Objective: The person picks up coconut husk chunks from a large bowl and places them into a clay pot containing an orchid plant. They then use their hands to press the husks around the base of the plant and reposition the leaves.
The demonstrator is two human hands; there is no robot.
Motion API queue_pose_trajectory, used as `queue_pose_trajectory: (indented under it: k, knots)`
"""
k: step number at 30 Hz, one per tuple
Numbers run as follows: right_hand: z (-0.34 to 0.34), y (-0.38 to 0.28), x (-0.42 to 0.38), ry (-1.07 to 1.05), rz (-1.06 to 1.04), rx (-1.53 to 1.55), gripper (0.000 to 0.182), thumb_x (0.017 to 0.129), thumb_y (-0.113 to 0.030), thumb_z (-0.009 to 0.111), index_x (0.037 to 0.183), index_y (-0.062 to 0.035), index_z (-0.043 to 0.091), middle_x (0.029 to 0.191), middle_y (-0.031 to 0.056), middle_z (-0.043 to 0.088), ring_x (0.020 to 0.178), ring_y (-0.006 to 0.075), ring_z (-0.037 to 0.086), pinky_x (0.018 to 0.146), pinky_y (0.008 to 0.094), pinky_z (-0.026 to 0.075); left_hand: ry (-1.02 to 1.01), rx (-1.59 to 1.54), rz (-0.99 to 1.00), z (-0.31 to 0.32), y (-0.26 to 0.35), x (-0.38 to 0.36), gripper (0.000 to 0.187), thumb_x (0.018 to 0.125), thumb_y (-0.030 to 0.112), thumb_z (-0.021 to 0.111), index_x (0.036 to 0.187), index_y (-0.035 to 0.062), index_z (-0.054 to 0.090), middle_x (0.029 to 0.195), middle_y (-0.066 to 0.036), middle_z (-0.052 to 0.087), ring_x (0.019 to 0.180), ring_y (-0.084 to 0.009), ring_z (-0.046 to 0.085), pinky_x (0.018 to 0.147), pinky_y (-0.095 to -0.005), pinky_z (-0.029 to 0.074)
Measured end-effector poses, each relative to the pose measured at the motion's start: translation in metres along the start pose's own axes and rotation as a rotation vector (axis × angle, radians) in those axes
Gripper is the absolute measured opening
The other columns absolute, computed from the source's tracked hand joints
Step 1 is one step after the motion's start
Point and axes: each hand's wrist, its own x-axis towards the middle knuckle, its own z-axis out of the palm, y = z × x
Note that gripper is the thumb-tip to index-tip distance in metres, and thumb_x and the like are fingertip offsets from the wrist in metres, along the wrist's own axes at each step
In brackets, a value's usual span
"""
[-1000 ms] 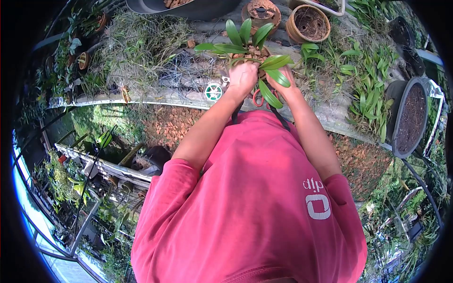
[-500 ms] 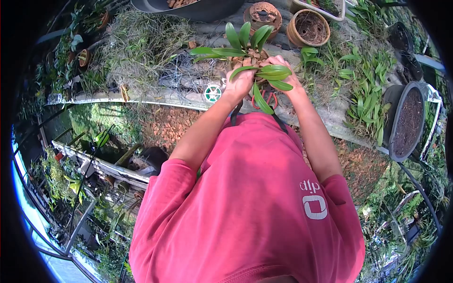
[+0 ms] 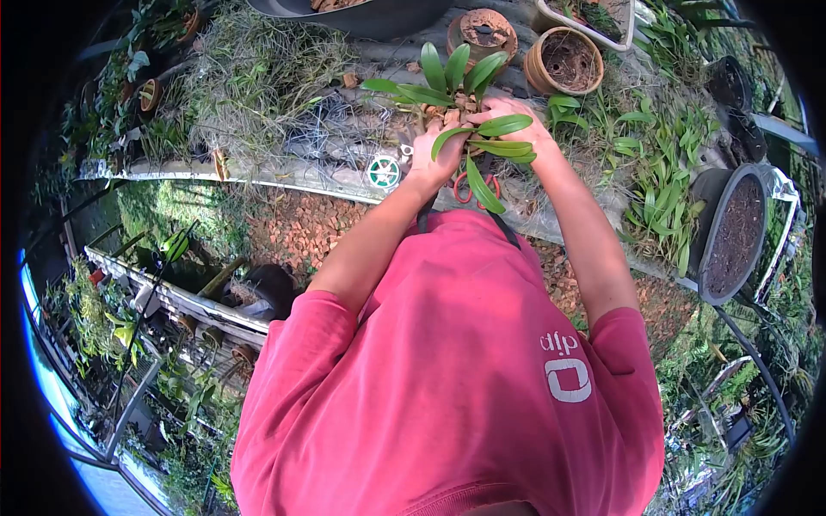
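A leafy, orchid-like plant (image 3: 434,69) with long glossy green leaves stands between my hands at the workbench. Chunks of reddish brick (image 3: 453,115) lie about its base; whatever contains them is mostly hidden by hands and leaves. My left hand (image 3: 434,155) is closed against the near left side of the base, with fingertips partly covered. On the right, my right hand (image 3: 520,129) curls its fingers in at the brick chunks and stems, and leaves cross in front of it. Red-handled scissors (image 3: 462,190) lie just below the plant, partly under a drooping leaf.
A green-and-white spool (image 3: 384,172) lies left of my left hand, near tangled wire (image 3: 331,120). Beyond are an upturned clay pot (image 3: 483,30), another clay pot (image 3: 564,62) and a black tub (image 3: 361,21). Loose plants (image 3: 662,206) and a soil-filled planter (image 3: 736,232) are right.
The view has shifted slightly. My right hand's fingers have moved a little around the plant's base, and the near leaves have spread apart. Both hands stay at the plant.
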Motion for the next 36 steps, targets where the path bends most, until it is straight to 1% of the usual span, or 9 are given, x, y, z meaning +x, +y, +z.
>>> queue_pose_trajectory:
  k: [4,8,14,17,20,23,26,29,36]
  knots:
    - [-0.013,-0.002,0.006,-0.117,-0.055,-0.006,0.038,0.084,-0.04,0.078,0.116,-0.0202,0.077,0.108,0.0122,0.067,0.107,0.0355,0.066,0.092,0.0476,0.054,-0.014,-0.059,-0.021,0.006,-0.004,0.001,0.028,0.095,0.016,0.061,0.121,0.0207,0.072,0.112,-0.006,0.071,0.1,-0.0367,0.069,0.079,-0.0499,0.062]
    - [-0.01,-0.002,-0.005,-0.073,-0.055,-0.15,0.036,0.087,-0.041,0.076,0.114,-0.0189,0.077,0.117,0.0101,0.065,0.12,0.0302,0.061,0.096,0.0485,0.053,0.012,-0.067,0.003,0.005,-0.005,-0.003,0.027,0.096,0.017,0.059,0.12,0.02,0.071,0.109,-0.007,0.07,0.1,-0.0374,0.069,0.076,-0.0501,0.062]
    - [0.015,0.007,-0.008,0.086,-0.019,-0.133,0.035,0.086,-0.041,0.076,0.11,-0.0159,0.076,0.112,0.0091,0.065,0.115,0.0289,0.062,0.095,0.0472,0.053,0.013,-0.082,0.02,0.005,-0.004,-0.003,0.027,0.094,0.016,0.059,0.119,0.0193,0.069,0.109,-0.006,0.068,0.1,-0.0365,0.069,0.074,-0.0496,0.062]
    - [0.012,0.006,-0.003,-0.128,0.128,-0.076,0.043,0.085,-0.049,0.075,0.114,-0.018,0.076,0.124,0.0063,0.065,0.129,0.0288,0.058,0.112,0.0596,0.043,0.017,-0.075,0.038,0.004,-0.006,-0.002,0.028,0.093,0.014,0.06,0.119,0.0184,0.068,0.11,-0.006,0.068,0.1,-0.0359,0.069,0.073,-0.0489,0.063]
    - [-0.006,-0.004,-0.007,-0.121,0.097,-0.022,0.042,0.084,-0.047,0.076,0.114,-0.0168,0.076,0.116,0.0061,0.065,0.119,0.0292,0.062,0.106,0.0553,0.048,0.018,-0.058,0.04,0.003,-0.006,-0.004,0.027,0.092,0.012,0.061,0.118,0.0172,0.068,0.11,-0.006,0.068,0.1,-0.0353,0.069,0.073,-0.0482,0.063]
    - [0.01,0.008,-0.016,0.013,0.054,0.043,0.039,0.084,-0.042,0.076,0.113,-0.0159,0.075,0.108,0.006,0.063,0.11,0.0294,0.063,0.098,0.0487,0.052,0.046,-0.057,0.037,0.003,-0.004,-0.005,0.027,0.091,0.012,0.063,0.117,0.0174,0.068,0.109,-0.004,0.068,0.1,-0.0335,0.068,0.075,-0.0471,0.062]
    - [0.024,0.015,-0.022,0.117,0.03,0.127,0.034,0.085,-0.036,0.076,0.112,-0.0154,0.075,0.105,0.0058,0.061,0.107,0.0297,0.063,0.093,0.0441,0.053,0.077,-0.061,0.035,0.001,-0.003,-0.005,0.028,0.09,0.011,0.065,0.117,0.017,0.069,0.11,-0.004,0.069,0.099,-0.0321,0.068,0.076,-0.0459,0.062]
    - [0.032,0.018,-0.023,0.173,-0.006,0.177,0.034,0.085,-0.034,0.075,0.114,-0.0168,0.075,0.105,0.0058,0.061,0.108,0.0287,0.062,0.094,0.0449,0.053,0.076,-0.075,0.081,0.011,-0.011,-0.004,0.028,0.092,0.012,0.064,0.119,0.0164,0.069,0.111,-0.004,0.069,0.098,-0.0324,0.069,0.074,-0.0461,0.063]
    - [0.02,0.004,-0.004,-0.12,0.121,-0.104,0.037,0.087,-0.033,0.071,0.122,-0.0231,0.074,0.124,0.0059,0.065,0.125,0.0285,0.06,0.105,0.0516,0.05,0.176,-0.198,0.09,0.005,-0.009,-0.009,0.021,0.095,0.016,0.065,0.115,0.0139,0.069,0.105,-0.008,0.07,0.092,-0.0351,0.069,0.074,-0.0469,0.06]
